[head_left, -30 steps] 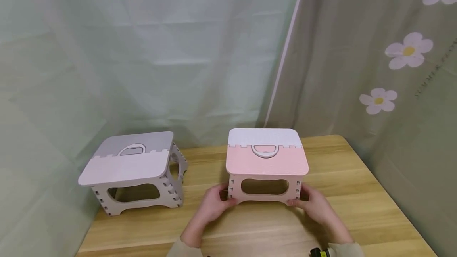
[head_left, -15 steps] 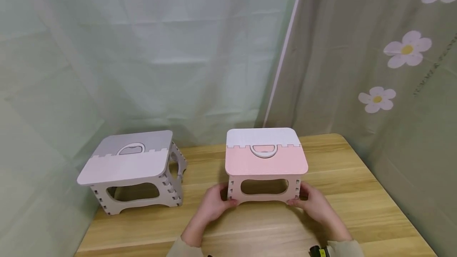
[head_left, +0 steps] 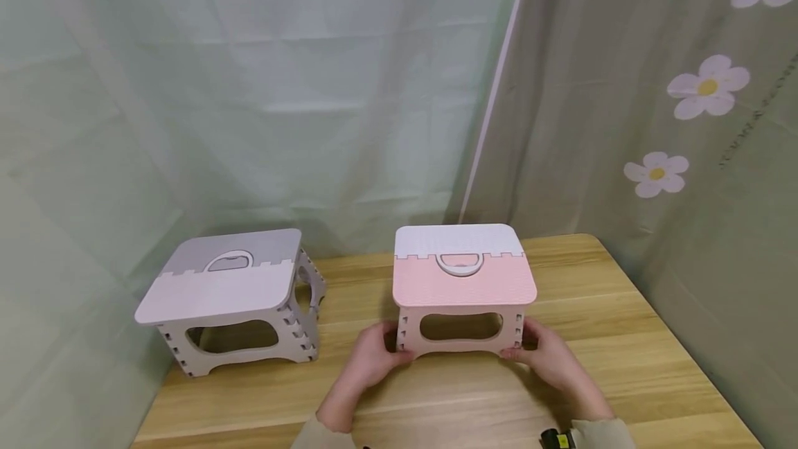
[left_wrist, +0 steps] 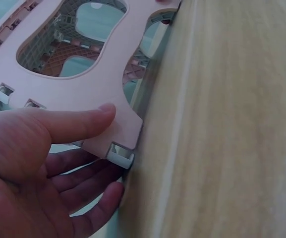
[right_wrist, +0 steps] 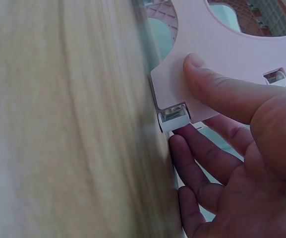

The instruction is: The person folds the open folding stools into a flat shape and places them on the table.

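A pink and white folding stool (head_left: 464, 281) stands unfolded and upright on the wooden table, its curved handle flat in the top. My left hand (head_left: 372, 359) grips its front left leg low down; in the left wrist view the thumb of that hand (left_wrist: 28, 163) lies on the pink leg panel (left_wrist: 78, 94), the fingers round the side. At the front right leg, my right hand (head_left: 548, 360) holds the same way, and the right wrist view shows this hand (right_wrist: 252, 148) with its thumb pressed on the panel (right_wrist: 222, 54) and its fingers curled beside the foot.
A second unfolded stool (head_left: 231, 289), grey and lilac, stands at the table's left. The wooden table (head_left: 623, 366) reaches back to pale green curtains (head_left: 299, 102), and a greyer curtain with white flowers (head_left: 707, 87) hangs at the right. A dark device sits at the right cuff.
The head view has shifted very slightly. Both hands keep their hold on the pink stool, and neither stool has visibly moved on the table.
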